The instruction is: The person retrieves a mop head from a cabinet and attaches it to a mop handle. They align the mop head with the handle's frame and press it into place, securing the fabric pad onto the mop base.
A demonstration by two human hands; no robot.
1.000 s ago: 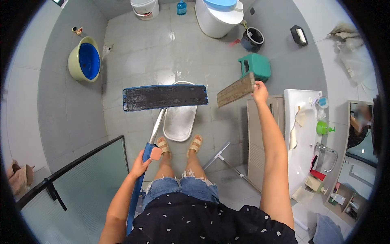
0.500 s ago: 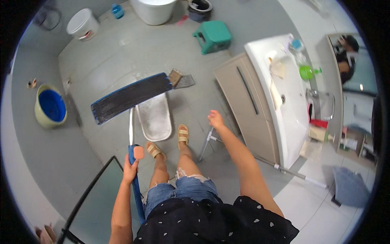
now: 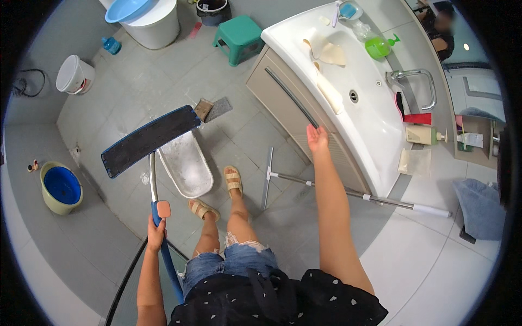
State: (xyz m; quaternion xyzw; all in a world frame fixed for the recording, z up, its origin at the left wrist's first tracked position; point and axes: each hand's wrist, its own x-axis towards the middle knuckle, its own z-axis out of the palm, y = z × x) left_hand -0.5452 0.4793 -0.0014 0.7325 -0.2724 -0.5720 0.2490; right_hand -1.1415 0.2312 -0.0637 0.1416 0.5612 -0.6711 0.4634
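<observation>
My left hand (image 3: 156, 232) is wrapped round the blue handle of a flat mop (image 3: 149, 142), just below an orange button. Its long black pad, edged in blue, faces up at the far left and overlaps the far end of a pale, shallow tray (image 3: 187, 176) on the floor. My right hand (image 3: 318, 139) is empty, its fingers partly spread, at the lower end of a dark bar handle (image 3: 291, 95) on the beige cabinet (image 3: 304, 119). Whether the fingertips touch that handle I cannot tell. A brown and a grey cloth (image 3: 218, 109) lie beside the pad.
A white sink (image 3: 375, 130) tops the cabinet, holding beige pieces and bottles. A floor squeegee (image 3: 296, 178) lies to my right. Further off are a green stool (image 3: 239, 39), a white bucket (image 3: 75, 75) and a bin (image 3: 213, 12). At left stands a blue-lined basin (image 3: 57, 204).
The view has swung to the right. My right hand has moved from above the squeegee to the cabinet handle. My left hand keeps its grip on the mop.
</observation>
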